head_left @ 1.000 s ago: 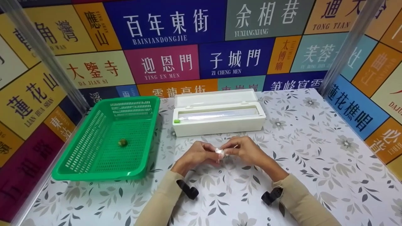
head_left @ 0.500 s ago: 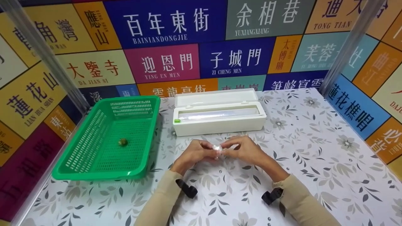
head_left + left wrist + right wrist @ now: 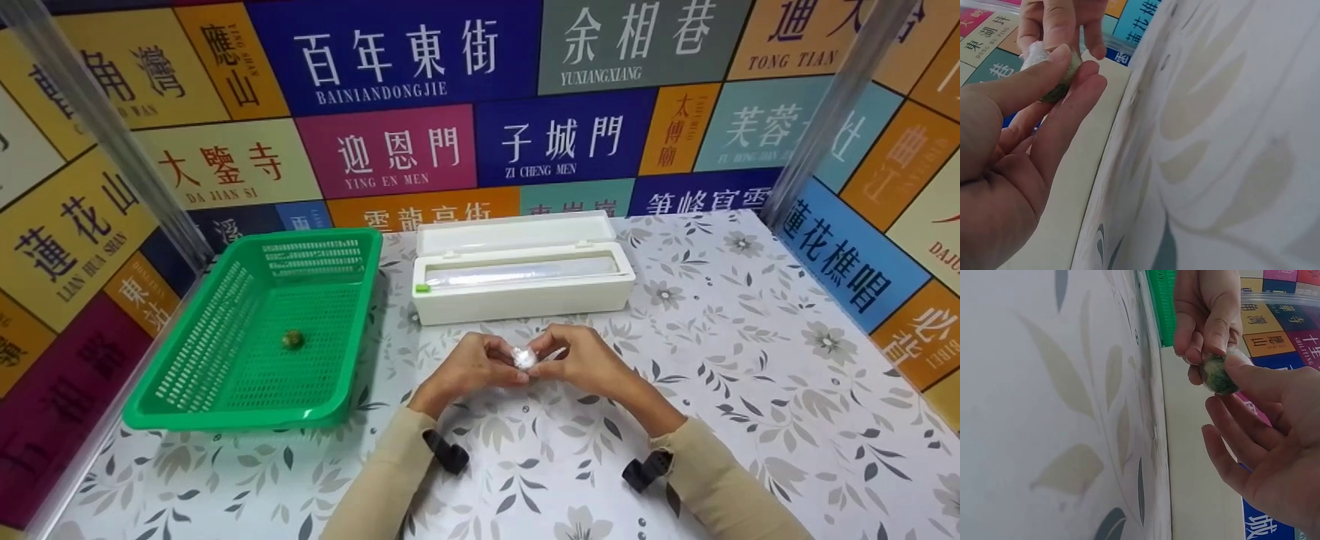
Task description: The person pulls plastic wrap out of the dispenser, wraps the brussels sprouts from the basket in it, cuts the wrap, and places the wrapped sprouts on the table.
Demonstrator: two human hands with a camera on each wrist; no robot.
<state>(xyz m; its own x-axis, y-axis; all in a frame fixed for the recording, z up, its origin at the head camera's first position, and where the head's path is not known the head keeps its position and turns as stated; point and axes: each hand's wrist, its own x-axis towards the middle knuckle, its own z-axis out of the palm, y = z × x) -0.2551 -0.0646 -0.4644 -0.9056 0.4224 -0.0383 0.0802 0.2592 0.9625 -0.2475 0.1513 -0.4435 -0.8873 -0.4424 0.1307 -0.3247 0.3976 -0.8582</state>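
Observation:
Between both hands, over the cloth in front of the white box, is a small round green lump in cling film [image 3: 524,358]. The right wrist view shows its mottled dark and pale green side [image 3: 1219,376], with clear crinkled film gathered about it. My left hand [image 3: 469,366] pinches it from the left between thumb and fingers. From the right, my right hand [image 3: 583,361] pinches it the same way, thumb [image 3: 1258,379] pressed on the film. Fingertips of the two hands meet around the lump and cover much of it.
Behind the hands stands a white cling film dispenser [image 3: 525,304], lid [image 3: 517,234] raised, a film roll [image 3: 525,271] inside and a green slider [image 3: 422,288] at its left end. On the left, a green plastic basket [image 3: 341,375] holds a small brownish-green ball [image 3: 292,340]. Printed panels [image 3: 405,150] enclose the table.
The hands stay in place while their fingers shift around the wrapped lump. The film now looks gathered more tightly. Basket and dispenser have not moved.

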